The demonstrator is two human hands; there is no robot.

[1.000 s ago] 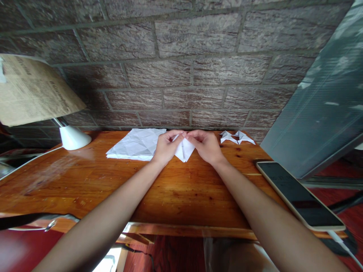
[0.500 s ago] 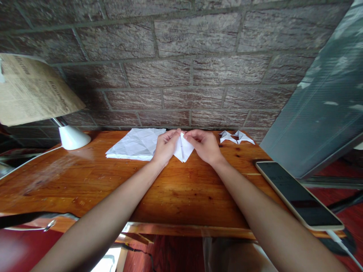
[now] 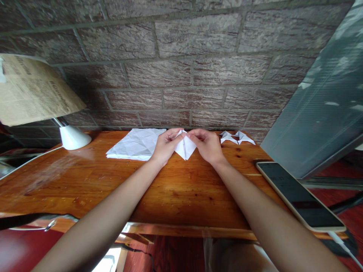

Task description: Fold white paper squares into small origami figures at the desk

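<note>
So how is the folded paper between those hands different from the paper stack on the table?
The folded paper is held up by the left hand and right hand, while the paper stack lies on the table. The folded paper is small and pointed at its near end; the paper stack is much broader, with a wide, creased sheet on top. Both are white.

White paper [image 3: 185, 149]; orange-brown, dark-knotted wood table [image 3: 181, 200]; grey-brown brick-patterned wall [image 3: 198, 36]; tan newsprint-patterned lampshade [image 3: 34, 92]
</note>
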